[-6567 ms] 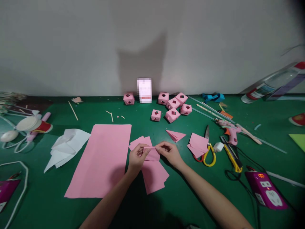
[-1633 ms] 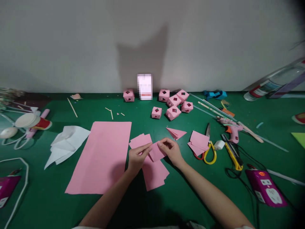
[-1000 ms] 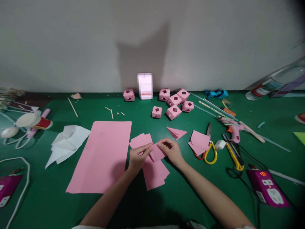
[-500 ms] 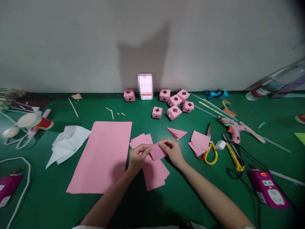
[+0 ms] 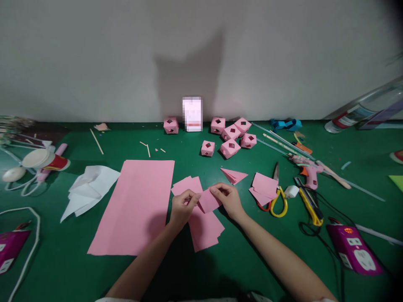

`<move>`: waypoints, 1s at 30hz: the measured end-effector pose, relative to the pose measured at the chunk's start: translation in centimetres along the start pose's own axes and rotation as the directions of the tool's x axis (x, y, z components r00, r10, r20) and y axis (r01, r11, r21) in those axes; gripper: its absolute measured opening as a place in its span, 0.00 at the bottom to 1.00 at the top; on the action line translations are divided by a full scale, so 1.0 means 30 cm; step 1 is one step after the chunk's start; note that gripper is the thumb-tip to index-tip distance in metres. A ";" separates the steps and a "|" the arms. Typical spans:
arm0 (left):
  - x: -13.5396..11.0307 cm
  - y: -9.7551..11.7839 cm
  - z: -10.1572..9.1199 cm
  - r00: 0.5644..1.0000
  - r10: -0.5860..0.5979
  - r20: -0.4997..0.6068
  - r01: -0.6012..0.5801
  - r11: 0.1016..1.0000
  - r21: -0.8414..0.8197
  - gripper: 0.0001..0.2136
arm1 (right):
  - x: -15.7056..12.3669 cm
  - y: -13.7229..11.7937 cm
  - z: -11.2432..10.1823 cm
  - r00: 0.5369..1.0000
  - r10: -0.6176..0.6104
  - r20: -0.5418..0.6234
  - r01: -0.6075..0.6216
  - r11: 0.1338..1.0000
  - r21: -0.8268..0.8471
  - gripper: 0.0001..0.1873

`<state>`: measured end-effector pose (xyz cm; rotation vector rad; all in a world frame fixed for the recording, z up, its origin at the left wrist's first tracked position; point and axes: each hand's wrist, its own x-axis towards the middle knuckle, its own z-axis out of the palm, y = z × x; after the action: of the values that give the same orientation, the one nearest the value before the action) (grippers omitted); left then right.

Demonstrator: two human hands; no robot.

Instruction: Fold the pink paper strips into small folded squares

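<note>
Between my two hands is a small square of pink paper (image 5: 210,202), raised over a loose stack of pink paper pieces (image 5: 206,235). My left hand (image 5: 183,206) pinches its left edge between thumb and fingertips. The thumb and fingers of my right hand (image 5: 227,199) grip its upper right side. Just beyond the hands lies a folded pink paper triangle (image 5: 233,175). More pink squares (image 5: 264,186) rest right of my right hand, partly over the scissors (image 5: 278,203). A large pink sheet (image 5: 138,201) lies left of my left hand.
Several pink paper boxes with cut-out holes (image 5: 230,147) stand near the wall beside a lit, blurred phone (image 5: 192,114). On the right are a glue gun (image 5: 311,174), a yellow cutter (image 5: 310,205) and a purple power strip (image 5: 354,247). Crumpled white paper (image 5: 91,188) and a paper cup (image 5: 47,160) are left.
The small pink square has tilted slightly between my fingers, its lower edge a little lower. Both hands keep their grip and have barely moved.
</note>
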<state>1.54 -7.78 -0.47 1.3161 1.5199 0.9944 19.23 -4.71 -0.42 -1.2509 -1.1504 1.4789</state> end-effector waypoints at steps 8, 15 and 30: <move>-0.006 0.005 -0.003 1.000 0.009 0.020 -0.010 1.000 0.019 0.15 | 0.000 0.006 -0.004 1.000 0.000 0.012 -0.001 1.000 0.030 0.13; 0.003 0.001 0.002 0.999 0.020 0.032 -0.020 0.999 -0.027 0.15 | 0.006 0.024 -0.014 0.997 -0.058 0.053 0.052 0.994 0.100 0.12; 0.014 0.004 0.017 0.993 0.098 0.064 -0.087 0.984 -0.155 0.13 | 0.034 0.042 0.008 0.990 -0.134 -0.046 0.136 0.989 0.049 0.12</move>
<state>2.03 -7.34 -0.54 1.3096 1.3125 1.0880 18.81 -4.00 -1.83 -1.1409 -1.1385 1.3671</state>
